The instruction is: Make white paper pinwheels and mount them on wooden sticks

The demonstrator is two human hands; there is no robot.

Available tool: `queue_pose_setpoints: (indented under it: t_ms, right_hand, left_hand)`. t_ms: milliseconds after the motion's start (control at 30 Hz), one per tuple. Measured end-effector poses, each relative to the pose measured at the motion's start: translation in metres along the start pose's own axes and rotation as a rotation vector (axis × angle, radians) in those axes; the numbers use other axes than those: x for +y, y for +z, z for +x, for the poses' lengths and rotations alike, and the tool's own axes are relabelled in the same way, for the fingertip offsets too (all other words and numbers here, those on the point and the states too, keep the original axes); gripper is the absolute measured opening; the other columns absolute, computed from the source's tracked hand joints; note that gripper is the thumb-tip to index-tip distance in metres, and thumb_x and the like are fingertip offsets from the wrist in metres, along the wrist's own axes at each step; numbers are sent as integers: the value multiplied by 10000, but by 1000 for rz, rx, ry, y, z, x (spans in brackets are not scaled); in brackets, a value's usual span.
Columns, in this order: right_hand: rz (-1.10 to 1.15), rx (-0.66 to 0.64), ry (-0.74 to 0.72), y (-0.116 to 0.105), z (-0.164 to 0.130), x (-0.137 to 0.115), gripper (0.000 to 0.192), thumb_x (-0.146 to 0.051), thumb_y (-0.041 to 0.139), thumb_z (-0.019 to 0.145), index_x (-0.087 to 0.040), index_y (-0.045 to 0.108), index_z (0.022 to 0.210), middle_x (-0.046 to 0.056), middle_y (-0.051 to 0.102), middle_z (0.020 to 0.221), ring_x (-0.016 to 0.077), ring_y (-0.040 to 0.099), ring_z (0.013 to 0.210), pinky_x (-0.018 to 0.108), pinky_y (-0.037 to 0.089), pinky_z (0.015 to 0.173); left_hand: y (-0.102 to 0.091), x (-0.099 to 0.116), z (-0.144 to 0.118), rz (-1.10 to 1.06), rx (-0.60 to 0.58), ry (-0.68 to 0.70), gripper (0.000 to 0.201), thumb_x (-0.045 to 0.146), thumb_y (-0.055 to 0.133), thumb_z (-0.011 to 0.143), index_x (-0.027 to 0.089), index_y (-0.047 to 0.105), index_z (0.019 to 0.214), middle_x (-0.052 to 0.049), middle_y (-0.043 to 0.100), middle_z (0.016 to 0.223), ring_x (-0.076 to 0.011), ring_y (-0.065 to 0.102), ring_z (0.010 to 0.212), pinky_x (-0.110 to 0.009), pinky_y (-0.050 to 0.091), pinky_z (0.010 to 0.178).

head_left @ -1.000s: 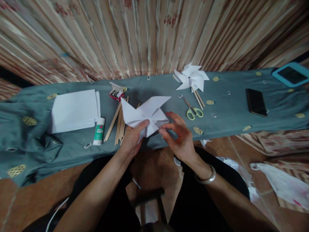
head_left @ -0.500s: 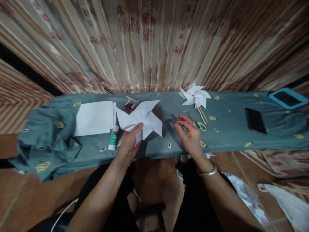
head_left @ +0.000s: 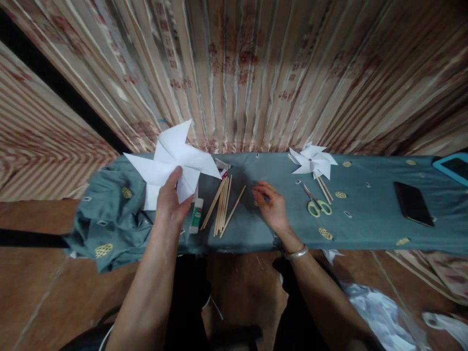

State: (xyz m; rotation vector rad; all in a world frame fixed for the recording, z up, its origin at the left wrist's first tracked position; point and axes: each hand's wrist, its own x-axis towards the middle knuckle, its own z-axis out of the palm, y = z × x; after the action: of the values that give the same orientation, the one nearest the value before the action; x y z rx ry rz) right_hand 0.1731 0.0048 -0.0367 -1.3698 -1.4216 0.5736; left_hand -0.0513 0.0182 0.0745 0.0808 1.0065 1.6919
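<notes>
Pinwheel (head_left: 171, 163) of white paper, light, flimsy and easily creased, raised over bench (head_left: 365, 222) left end, pinched near hub by left hand (head_left: 170, 202); right hand (head_left: 271, 204) fingers loosely curled on cloth beside sticks (head_left: 223, 204).

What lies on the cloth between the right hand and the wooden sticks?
Nothing visible. The right hand rests on the green cloth, fingers curled, and only bare cloth separates it from the nearest of the wooden sticks. The left hand holds the paper pinwheel raised, farther left.

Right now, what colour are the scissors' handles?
Light green; the scissors show best in the head view.
</notes>
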Motion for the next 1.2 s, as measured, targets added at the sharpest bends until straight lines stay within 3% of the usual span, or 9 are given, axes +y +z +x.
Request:
queue_pose_setpoints:
  t_ms: [233,367,500,667,967,1200]
  right_hand:
    - [-87,-34,-73,36,5,1,170,-271,561,854,-209,711,906,129,671,1211,238,643,1121,428,481,1008]
    - [-252,-66,-156,59,30,-16,193,-204,539,866,-211,719,934,125,616,1316,245,554,1256,446,418,1081]
    - [-477,-216,-235,81,68,-39,210,-167,553,865,-171,739,963,142,506,1444,277,405,1390,472,326,1146]
    - [-749,-447,-233,98,100,-53,196,-196,567,872,-139,752,909,177,412,1515,354,259,1458,584,318,1099]
    - [-841,-588,-283,108,114,-46,149,-106,672,743,-157,748,861,166,506,1410,372,312,1401,553,310,1093]
    - [-737,-564,-256,111,119,-31,122,-144,649,760,-169,761,803,137,629,1238,334,457,1303,497,383,1067]
  left_hand:
    - [-25,6,20,-45,72,-10,185,62,555,867,169,609,726,40,674,648,-99,651,562,-220,585,622]
    - [-29,12,27,-89,83,13,191,61,553,864,183,605,727,34,682,668,-91,652,578,-206,586,628]
    - [-36,11,32,-77,32,41,143,65,599,823,195,624,767,33,697,688,-96,662,602,-201,590,655]
    - [-43,10,33,-71,31,34,123,64,627,797,173,648,849,31,708,699,-109,690,650,-237,598,746]
    - [-49,8,36,-36,-8,62,171,89,655,778,183,687,917,8,742,794,-119,713,713,-241,586,808]
    - [-48,6,36,-44,-5,79,237,80,660,769,167,683,987,-34,761,903,-141,724,797,-272,583,845]
